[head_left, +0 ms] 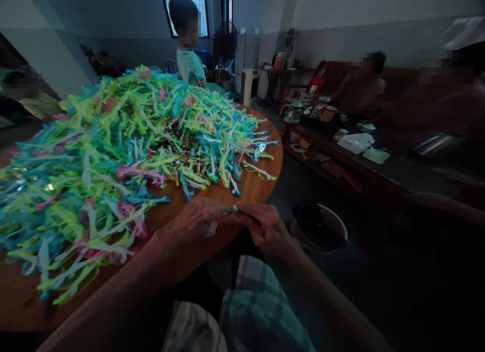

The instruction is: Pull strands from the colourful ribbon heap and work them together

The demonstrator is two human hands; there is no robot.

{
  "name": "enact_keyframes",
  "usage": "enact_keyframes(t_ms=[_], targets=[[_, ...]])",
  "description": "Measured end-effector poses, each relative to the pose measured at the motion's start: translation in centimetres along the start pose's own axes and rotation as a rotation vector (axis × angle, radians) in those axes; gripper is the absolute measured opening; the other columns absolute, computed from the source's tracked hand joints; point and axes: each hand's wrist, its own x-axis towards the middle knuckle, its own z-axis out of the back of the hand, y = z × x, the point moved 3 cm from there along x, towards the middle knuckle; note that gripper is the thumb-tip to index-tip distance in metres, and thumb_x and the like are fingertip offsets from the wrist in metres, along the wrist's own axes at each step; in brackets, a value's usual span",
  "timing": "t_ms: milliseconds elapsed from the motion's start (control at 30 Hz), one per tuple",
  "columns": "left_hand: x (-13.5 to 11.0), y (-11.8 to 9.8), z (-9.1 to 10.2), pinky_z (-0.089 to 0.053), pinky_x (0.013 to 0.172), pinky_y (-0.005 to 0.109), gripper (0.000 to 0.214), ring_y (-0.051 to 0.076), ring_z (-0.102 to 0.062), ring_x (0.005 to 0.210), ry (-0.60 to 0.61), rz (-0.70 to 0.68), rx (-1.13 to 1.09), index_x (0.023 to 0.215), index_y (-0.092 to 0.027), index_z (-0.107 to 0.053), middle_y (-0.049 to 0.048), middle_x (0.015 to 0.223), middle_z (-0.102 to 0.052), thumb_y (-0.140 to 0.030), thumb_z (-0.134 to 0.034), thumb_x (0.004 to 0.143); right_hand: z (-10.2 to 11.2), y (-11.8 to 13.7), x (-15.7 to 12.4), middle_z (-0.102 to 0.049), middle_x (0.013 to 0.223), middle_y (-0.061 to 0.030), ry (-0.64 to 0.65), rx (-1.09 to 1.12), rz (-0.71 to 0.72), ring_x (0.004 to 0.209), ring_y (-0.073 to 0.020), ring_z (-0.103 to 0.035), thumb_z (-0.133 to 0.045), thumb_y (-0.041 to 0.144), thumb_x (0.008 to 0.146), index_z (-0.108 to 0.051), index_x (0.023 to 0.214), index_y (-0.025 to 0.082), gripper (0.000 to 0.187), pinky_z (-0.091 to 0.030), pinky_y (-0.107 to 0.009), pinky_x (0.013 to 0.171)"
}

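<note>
My left hand (197, 221) and my right hand (265, 225) meet at the near edge of a round wooden table (257, 188). Both pinch one small blue strip piece (232, 209) with a white tip between their fingertips. A large heap of green, blue and pink plastic strips (125, 150) covers most of the table just beyond my hands. My checked shorts show below the hands.
A dark round bowl (318, 228) stands on the floor to the right of my knees. A long low table (364, 155) with a kettle, trays and a white box runs along the right. A person stands behind the heap; others sit at the right.
</note>
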Motion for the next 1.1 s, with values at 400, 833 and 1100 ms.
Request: enact_keyframes(t_ms=[400, 833, 1100], targets=[[0.4, -0.2, 0.5, -0.031, 0.058, 0.029, 0.032, 0.016, -0.050, 0.064, -0.173, -0.050, 0.088, 0.099, -0.017, -0.062, 0.0010, 0.069, -0.054, 0.000, -0.039, 0.086, 0.7, 0.6, 1.1, -0.078, 0.093, -0.0085, -0.110, 0.134, -0.103, 0.079, -0.0206, -0.074, -0.064, 0.026, 0.093, -0.077, 0.109, 0.018, 0.022, -0.058, -0.029, 0.072], [-0.9, -0.7, 0.2, -0.035, 0.065, 0.031, 0.030, 0.016, -0.050, 0.070, -0.009, 0.002, 0.114, 0.096, -0.016, -0.058, 0.0018, 0.078, -0.058, -0.001, -0.032, 0.093, 1.1, 0.8, 1.2, -0.079, 0.094, -0.0085, 0.039, 0.103, -0.088, 0.082, -0.0223, -0.075, -0.066, 0.029, 0.092, -0.077, 0.108, 0.019, 0.022, -0.058, -0.030, 0.070], [-2.2, -2.6, 1.6, -0.038, 0.063, 0.034, 0.013, 0.018, -0.056, 0.071, 0.104, 0.027, 0.044, 0.097, -0.016, -0.060, 0.0044, 0.083, -0.065, -0.011, -0.049, 0.093, 1.3, 2.0, -0.3, -0.078, 0.097, -0.0078, 0.183, -0.041, -0.020, 0.084, -0.0238, -0.074, -0.066, 0.026, 0.090, -0.077, 0.111, 0.024, 0.024, -0.059, -0.033, 0.074]])
